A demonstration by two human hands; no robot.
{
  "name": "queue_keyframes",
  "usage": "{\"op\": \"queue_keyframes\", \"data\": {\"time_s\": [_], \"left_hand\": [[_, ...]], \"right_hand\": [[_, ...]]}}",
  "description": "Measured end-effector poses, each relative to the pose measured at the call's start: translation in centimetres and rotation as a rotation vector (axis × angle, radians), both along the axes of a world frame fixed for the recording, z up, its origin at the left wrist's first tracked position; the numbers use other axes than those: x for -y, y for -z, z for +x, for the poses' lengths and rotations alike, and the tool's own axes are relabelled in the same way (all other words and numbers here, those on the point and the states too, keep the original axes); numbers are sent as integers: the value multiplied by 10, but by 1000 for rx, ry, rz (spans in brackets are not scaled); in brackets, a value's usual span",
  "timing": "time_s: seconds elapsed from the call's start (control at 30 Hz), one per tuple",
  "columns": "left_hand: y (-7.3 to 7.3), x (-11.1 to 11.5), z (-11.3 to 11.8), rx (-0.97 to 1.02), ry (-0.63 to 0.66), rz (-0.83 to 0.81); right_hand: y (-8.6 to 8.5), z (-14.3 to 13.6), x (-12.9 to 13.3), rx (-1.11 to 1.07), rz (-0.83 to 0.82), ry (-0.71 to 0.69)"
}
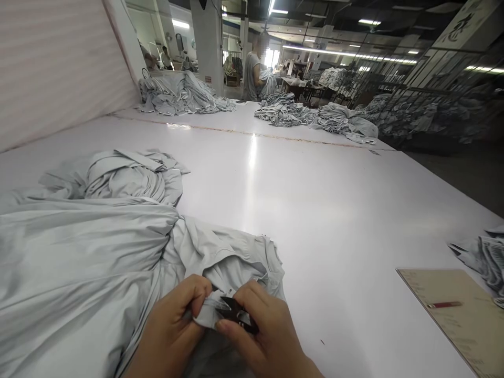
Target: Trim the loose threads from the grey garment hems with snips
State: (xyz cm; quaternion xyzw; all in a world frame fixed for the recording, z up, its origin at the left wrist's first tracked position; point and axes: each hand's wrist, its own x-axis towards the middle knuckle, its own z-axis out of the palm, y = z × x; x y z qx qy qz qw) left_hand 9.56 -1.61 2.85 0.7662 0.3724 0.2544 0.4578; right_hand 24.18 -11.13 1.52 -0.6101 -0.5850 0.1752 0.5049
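Low in the middle of the view, my left hand (pixel 173 320) is closed on the edge of a light grey garment (pixel 220 244), pinching a folded bit of its cloth. My right hand (pixel 268 328) grips small black thread snips (pixel 238 313). Their blades point left and lie at the pinched cloth, parted a little. The garment spreads over the table from my hands toward the left, and a bunched part of it or another grey piece (pixel 129 181) is heaped behind. My fingers partly hide the snips' handles.
A broad white table (pixel 334 210) reaches away from me. Piles of grey garments (pixel 185 92) lie along its far side. At right are a tan board (pixel 452 325) with a red pen (pixel 444 304) and grey cloth pieces (pixel 488 257). A person (pixel 252 73) stands beyond the table.
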Motion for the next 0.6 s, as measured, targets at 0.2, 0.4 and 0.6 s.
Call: {"op": "queue_keyframes", "data": {"time_s": [0.2, 0.4, 0.6], "left_hand": [[0, 3, -3, -31, 73, 167], [-4, 4, -3, -30, 57, 218], [-30, -16, -33, -89, 11, 209]], "right_hand": [[-4, -1, 2, 36, -16, -13], [-3, 8, 4, -83, -53, -10], [20, 41, -12, 68, -179, -215]]}}
